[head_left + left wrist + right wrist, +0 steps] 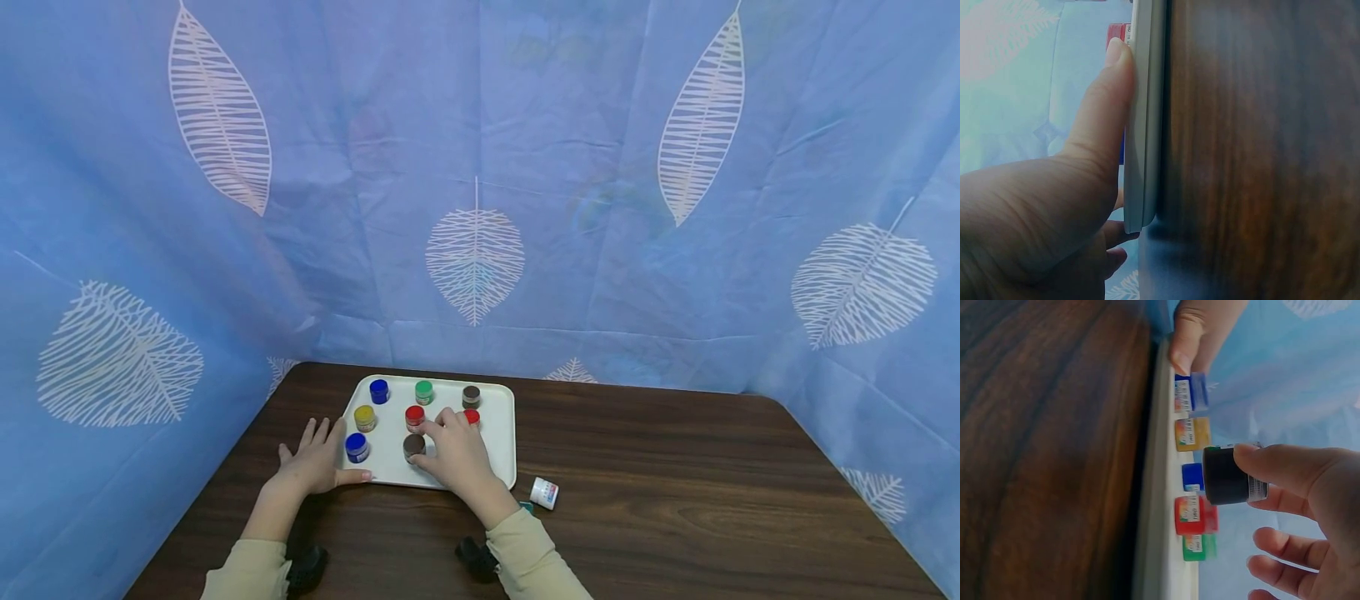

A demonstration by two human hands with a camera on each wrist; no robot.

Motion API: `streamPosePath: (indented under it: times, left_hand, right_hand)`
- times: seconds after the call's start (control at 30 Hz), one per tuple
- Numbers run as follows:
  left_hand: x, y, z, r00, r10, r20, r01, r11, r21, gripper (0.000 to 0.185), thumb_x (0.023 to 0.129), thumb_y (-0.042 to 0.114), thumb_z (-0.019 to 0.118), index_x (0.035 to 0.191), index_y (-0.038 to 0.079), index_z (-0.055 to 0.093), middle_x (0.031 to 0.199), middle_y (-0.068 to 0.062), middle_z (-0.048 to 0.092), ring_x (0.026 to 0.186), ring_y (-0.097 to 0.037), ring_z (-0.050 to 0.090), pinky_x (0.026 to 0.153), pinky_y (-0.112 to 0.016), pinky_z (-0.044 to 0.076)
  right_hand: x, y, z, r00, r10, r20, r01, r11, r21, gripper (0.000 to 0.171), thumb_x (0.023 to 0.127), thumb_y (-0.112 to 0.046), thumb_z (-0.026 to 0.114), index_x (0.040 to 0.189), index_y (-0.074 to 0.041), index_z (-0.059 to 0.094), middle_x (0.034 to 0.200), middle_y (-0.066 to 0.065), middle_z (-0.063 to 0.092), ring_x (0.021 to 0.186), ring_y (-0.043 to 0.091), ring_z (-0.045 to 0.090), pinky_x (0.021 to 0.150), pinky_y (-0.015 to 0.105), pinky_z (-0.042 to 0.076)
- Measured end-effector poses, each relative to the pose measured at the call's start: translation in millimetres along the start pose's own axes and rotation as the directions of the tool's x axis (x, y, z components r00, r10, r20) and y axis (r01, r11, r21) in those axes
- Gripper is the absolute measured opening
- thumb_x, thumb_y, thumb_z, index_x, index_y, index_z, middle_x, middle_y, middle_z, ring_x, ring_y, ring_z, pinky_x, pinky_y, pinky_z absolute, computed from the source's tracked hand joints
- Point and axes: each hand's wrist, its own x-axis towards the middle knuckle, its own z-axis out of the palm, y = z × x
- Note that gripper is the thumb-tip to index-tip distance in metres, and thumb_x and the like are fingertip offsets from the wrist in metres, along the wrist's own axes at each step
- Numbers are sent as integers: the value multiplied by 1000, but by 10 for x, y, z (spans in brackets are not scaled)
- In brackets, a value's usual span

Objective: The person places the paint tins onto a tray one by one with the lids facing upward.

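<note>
My right hand (457, 454) pinches a dark brown paint jar (1225, 475) between thumb and fingers, over the front middle of a white tray (480, 467). In the right wrist view the jar hangs apart from the tray surface, and the other fingers are spread loosely. The left hand (318, 458) rests at the tray's front left corner, fingers straight along the side and thumb on the front rim. Beside its thumb stands a blue jar (357, 447). Behind are a yellow jar (364, 417), a red jar (415, 418) and another red jar (472, 416), partly hidden by my right hand.
Along the tray's back stand a blue jar (378, 392), a green jar (423, 392) and a dark brown jar (471, 397). A small white bottle (544, 492) is on the brown table (675, 483), right of the tray. A teal item (527, 506) shows partly beside the right sleeve.
</note>
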Motion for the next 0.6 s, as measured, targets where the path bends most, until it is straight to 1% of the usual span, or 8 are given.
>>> streamPosePath:
  times: [0.17,0.3,0.47,0.6]
  left_hand:
    - [3,-2,-1,1000,4,0,-4,1000,-4,127,65,79,66,152,-3,24,155,-35,22,145,-54,8,102,-83,7]
    - [7,-4,-4,1000,5,-1,-5,1000,-3,127,65,79,66,152,-3,24,155,-35,22,145,-54,8,102,-83,7]
    - [-1,-1,-5,1000,6,-5,-6,1000,-5,126,65,79,67,152,-3,24,154,-35,22,145,-54,9,102,-83,7]
    - [-12,6,-6,1000,7,-7,-7,1000,-9,126,65,79,67,152,-3,24,154,-35,22,145,-55,9,102,-83,7]
  right_hand:
    - [28,-6,52,999,7,48,-7,1000,-6,49,78,-40,81,123,-27,69,92,1,56,79,13,46,67,24,40]
    - [44,10,129,998,-3,62,4,1000,-27,50,77,-41,82,123,-26,70,91,1,56,77,13,45,65,23,38]
    - [54,3,199,998,-6,62,10,997,-71,49,76,-42,82,121,-25,71,90,1,56,77,13,44,64,23,39]
    - [69,-10,232,998,8,56,-4,997,-75,50,76,-42,82,122,-26,70,91,1,57,77,13,44,62,23,39]
